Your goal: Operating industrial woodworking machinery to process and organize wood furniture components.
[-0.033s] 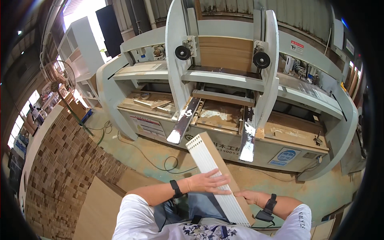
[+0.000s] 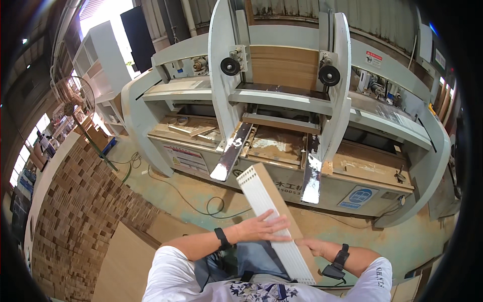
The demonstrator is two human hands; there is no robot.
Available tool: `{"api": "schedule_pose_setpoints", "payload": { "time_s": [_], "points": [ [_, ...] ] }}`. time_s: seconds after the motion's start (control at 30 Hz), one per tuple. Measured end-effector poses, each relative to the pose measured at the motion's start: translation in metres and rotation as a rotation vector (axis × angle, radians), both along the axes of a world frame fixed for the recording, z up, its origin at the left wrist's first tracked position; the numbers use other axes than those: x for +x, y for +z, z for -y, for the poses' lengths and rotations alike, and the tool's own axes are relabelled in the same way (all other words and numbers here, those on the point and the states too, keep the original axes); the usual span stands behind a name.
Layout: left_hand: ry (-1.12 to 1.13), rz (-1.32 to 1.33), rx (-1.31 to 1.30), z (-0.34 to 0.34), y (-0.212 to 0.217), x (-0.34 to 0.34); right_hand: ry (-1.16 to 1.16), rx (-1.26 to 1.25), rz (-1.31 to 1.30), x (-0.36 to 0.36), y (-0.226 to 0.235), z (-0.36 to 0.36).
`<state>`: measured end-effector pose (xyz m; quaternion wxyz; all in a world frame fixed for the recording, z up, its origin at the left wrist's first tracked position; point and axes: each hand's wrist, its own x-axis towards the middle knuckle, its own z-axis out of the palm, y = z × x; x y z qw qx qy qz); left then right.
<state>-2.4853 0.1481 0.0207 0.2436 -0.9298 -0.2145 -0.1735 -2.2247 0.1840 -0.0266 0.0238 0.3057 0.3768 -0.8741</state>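
A stack of narrow wooden boards lies slantwise in front of my body, its near end by my lap and its far end pointing at the machine. White edges face left, a plain brown face looks right, and a row of small dark holes runs across the far end. Across the white edges lies my left hand, fingers stretched over them and thumb raised, bracing the stack. At the brown side my right hand grips the stack with bent fingers; its fingertips are partly hidden.
A large grey woodworking machine stands ahead, with two dark, worn support bars jutting toward me. Many small wood pieces are stacked at left, beside a leaning panel. A cable loops over the floor; a standing fan is further back.
The stack has shifted slightly to the right and away from me at its far end. Both hands have moved slightly with it, keeping their contact.
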Motion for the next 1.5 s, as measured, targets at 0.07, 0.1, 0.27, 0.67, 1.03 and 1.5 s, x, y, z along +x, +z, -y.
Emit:
{"api": "schedule_pose_setpoints", "payload": {
  "time_s": [0.07, 0.1, 0.27, 0.67, 1.03, 1.5],
  "points": [
    [0.122, 0.042, -0.02, 0.0, -0.008, 0.002, -0.109, 0.011, 0.061, 0.001, 0.013, -0.014],
    [0.266, 0.198, -0.049, 0.0, -0.011, 0.003, -0.172, 0.135, 0.055, 0.002, 0.021, -0.023],
    [0.681, 0.892, -0.377, 0.025, -0.024, -0.005, -0.254, 1.265, 0.334, 0.007, 0.067, -0.098],
    [0.918, 1.312, -0.631, 0.094, -0.099, -0.045, -0.083, 1.896, 0.886, 0.012, 0.043, -0.165],
    [0.908, 1.299, -0.796, 0.086, -0.118, -0.041, -0.047, 1.916, 0.906, 0.012, 0.043, -0.165],
    [0.845, 1.876, -1.189, 0.108, -0.111, -0.048, -0.078, 1.945, 0.89, 0.019, 0.035, -0.137]
  ]
}}
